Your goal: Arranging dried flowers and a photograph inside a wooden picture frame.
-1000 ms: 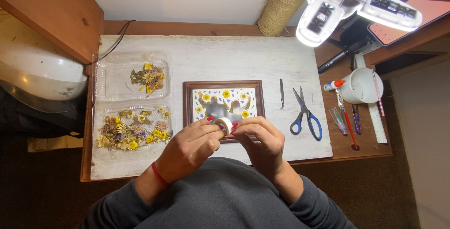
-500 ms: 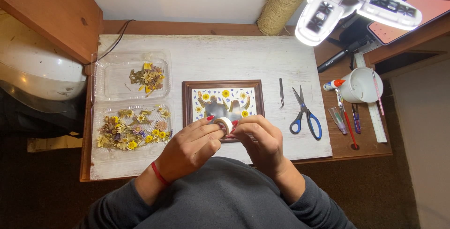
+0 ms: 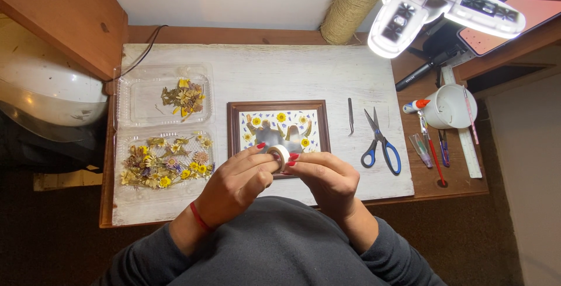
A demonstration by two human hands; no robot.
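My left hand (image 3: 236, 183) and my right hand (image 3: 327, 178) meet over the near edge of a brown wooden picture frame (image 3: 236, 123). Between their fingertips is a small white roll of tape (image 3: 280, 155), held up above the frame's lower rail. Both hands pinch the roll. The frame lies flat on a white board (image 3: 263, 72); its glass shows yellow and blue pressed flowers around the edge. My hands hide the frame's bottom edge.
Two clear plastic trays with dried flowers lie left of the frame, a far one (image 3: 182, 97) and a near one (image 3: 165, 162). Tweezers (image 3: 350, 116) and blue-handled scissors (image 3: 380, 141) lie to the right. Further right stand a white mug (image 3: 451, 106), pens and a ruler. A lamp (image 3: 421, 5) hangs above.
Both hands stay in place with the tape roll; only the fingers have shifted slightly on it.
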